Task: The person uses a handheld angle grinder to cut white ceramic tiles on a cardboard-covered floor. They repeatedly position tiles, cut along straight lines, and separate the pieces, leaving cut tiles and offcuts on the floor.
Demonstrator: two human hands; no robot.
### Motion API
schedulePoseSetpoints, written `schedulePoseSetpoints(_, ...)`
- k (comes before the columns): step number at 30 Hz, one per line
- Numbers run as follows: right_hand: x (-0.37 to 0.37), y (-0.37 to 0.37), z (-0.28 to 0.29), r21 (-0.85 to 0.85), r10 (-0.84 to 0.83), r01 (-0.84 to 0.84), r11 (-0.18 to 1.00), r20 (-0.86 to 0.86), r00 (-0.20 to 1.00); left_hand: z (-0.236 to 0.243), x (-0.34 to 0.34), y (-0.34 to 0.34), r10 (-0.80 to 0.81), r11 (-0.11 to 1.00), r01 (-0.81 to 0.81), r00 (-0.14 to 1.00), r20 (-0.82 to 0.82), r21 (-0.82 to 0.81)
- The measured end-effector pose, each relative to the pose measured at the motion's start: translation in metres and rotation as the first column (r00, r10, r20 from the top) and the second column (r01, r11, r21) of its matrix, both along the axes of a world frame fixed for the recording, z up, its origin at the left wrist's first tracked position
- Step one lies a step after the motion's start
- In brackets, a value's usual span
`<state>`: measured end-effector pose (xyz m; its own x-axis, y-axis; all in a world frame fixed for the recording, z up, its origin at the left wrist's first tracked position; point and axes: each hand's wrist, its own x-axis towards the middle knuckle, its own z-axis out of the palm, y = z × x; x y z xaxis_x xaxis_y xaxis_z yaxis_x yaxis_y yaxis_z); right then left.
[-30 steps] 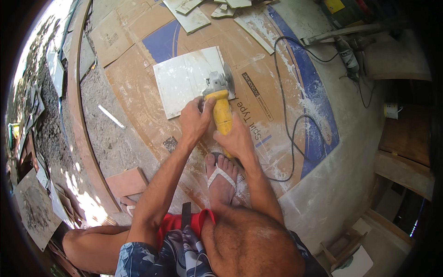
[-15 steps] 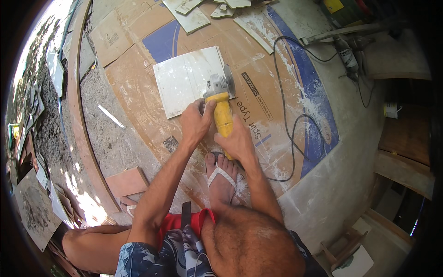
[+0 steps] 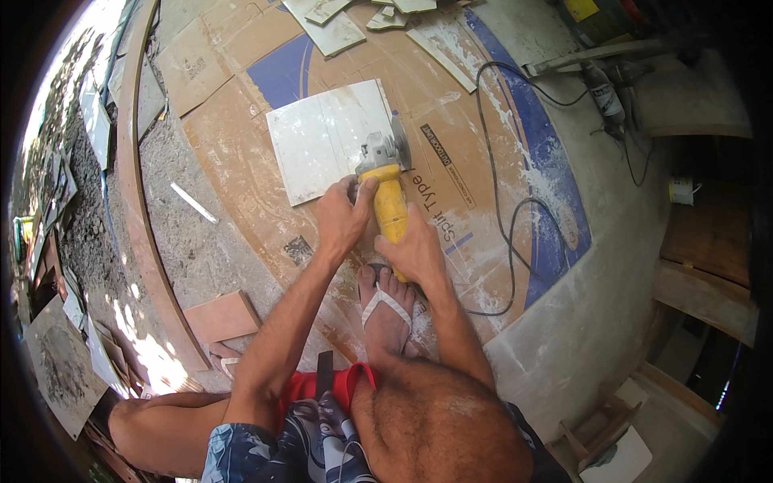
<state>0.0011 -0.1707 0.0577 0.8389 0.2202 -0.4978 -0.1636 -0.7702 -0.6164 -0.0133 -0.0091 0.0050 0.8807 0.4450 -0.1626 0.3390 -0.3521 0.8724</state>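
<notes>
Both hands hold a yellow angle grinder (image 3: 390, 205) with a grey metal head. Near that head, my left hand (image 3: 345, 213) is closed on the grinder's front left side. Farther back, my right hand (image 3: 417, 245) wraps round the body from the right. The cutting disc (image 3: 400, 140) stands upright at the right edge of a white tile (image 3: 318, 137); whether it touches the tile I cannot tell. Under the tile lies a flat cardboard sheet (image 3: 338, 76), dusted with white powder. My sandalled foot (image 3: 386, 314) is just behind the grinder.
Broken tile pieces (image 3: 334, 32) lie at the far edge of the cardboard. A black cord (image 3: 501, 217) loops across its right side. A long wooden board (image 3: 133, 177) runs along the left, with a reddish tile piece (image 3: 223, 317) beside it. A dark bottle (image 3: 602, 90) lies at the right.
Almost nothing differs. Both hands keep their hold on the grinder, and the tile stays in place under it.
</notes>
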Motion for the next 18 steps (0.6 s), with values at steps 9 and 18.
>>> schedulePoseSetpoints(9,-0.004,-0.003,0.001,0.003,-0.008,0.008,1.0,-0.004,1.0,0.0,-0.004,-0.003,0.009,0.999,-0.01,1.0,-0.021,-0.049)
schedulePoseSetpoints(18,-0.009,-0.006,0.0,0.004,-0.004,0.004,1.0,-0.002,1.0,0.002,-0.009,-0.005,0.006,0.999,-0.007,1.0,-0.014,-0.042)
